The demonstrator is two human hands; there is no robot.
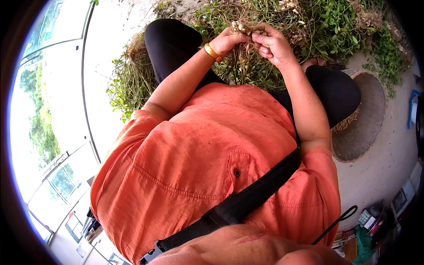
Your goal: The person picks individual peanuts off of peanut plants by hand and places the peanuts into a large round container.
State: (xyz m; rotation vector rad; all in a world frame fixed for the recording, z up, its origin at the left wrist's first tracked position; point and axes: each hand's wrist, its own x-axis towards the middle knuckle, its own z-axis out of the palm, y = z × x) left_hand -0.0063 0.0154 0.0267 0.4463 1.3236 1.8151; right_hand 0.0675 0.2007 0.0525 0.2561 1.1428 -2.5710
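Note:
My left hand [227,40], with a gold-coloured band [212,53] at its wrist, grips the root end of a peanut plant [243,49]. Pale pods [238,26] stick out among the fine roots above its fingers. Close against it, my right hand [272,43] has thumb and fingers closed on peanut pods [260,33] at the same root clump. Stems of the plant hang between my bent knees, over other greenery. The fingers hide part of the pods.
Uprooted peanut plants [318,36] are heaped ahead and to the right. Another bundle [137,73] lies beside my left knee. A round woven basket [367,119] with peanuts [347,122] stands by my right knee, partly hidden. Glass panels [46,99] line the left.

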